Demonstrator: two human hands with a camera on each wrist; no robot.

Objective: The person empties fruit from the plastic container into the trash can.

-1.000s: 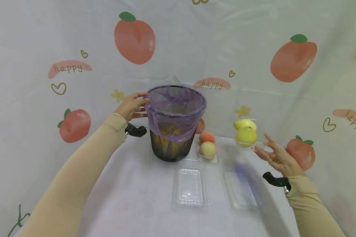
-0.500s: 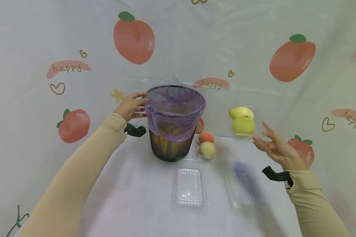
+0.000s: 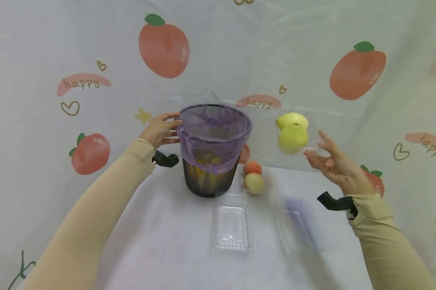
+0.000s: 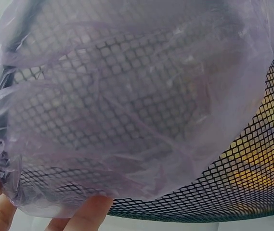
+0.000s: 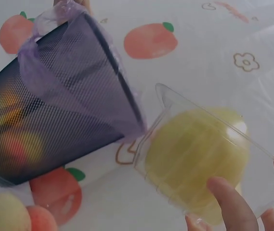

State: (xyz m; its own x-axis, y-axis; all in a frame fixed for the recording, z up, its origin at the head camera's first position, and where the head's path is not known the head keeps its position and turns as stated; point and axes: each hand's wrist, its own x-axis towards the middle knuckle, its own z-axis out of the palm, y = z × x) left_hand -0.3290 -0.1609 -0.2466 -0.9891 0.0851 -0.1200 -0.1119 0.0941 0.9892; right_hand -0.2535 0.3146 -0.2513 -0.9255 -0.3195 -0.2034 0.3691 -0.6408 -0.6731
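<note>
My left hand (image 3: 160, 131) grips the rim of a black mesh trash bin (image 3: 207, 183) through its purple plastic liner (image 3: 218, 155), fingers outside the wall. Yellow and orange shapes show through the mesh low in the bin. My right hand (image 3: 335, 167) holds a clear plastic box (image 5: 267, 151) by its near side, raised above the table to the bin's right. Inside lie two yellow-green pear-like fruits (image 3: 293, 135). In the right wrist view the box is tilted near the bin's rim, with a fingertip against its wall.
Beside the bin's base on the right, a peach-coloured fruit (image 3: 252, 167) and a pale yellow one (image 3: 254, 183) share a clear tray. Two more clear plastic trays lie in front, a left one (image 3: 232, 227) and a right one (image 3: 294, 231). A patterned cloth hangs behind.
My right hand has raised the box of yellow-green fruits and shifted it slightly left, toward the bin. My left hand stays on the rim.
</note>
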